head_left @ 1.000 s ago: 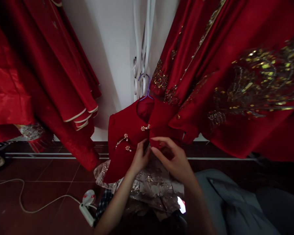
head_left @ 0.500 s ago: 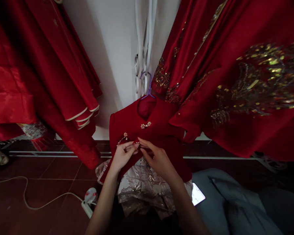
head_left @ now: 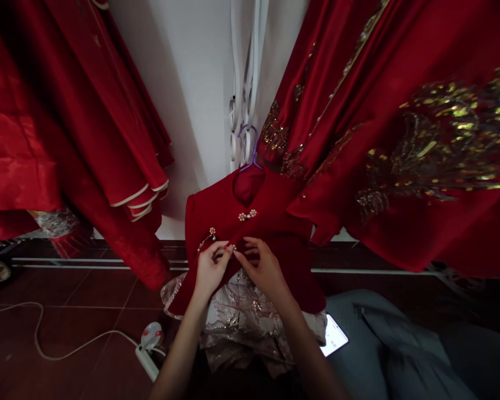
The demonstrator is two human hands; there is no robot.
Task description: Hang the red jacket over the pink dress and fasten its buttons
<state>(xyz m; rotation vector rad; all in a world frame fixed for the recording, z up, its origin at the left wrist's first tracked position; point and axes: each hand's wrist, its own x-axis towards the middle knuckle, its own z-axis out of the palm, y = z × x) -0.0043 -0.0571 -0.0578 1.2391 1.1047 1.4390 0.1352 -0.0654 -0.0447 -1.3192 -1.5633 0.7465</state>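
White wall behind, left hand pinches red vest, right hand touching it, half-open.

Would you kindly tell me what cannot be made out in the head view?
In the head view:
Beaded clasp: mostly covered by left hand and right hand.
Hanger: arms hidden inside the red top.
Phone: text too small.
Cord: far end cut off by left edge.

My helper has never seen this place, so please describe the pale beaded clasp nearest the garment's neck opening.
Between the hanging red clothes, find the dark-red cloth garment on the thin purple hanger. The pale beaded clasp sits below the neck opening. It has two flowers side by side; the beaded ornament left of it shows one flower with a curved strand.
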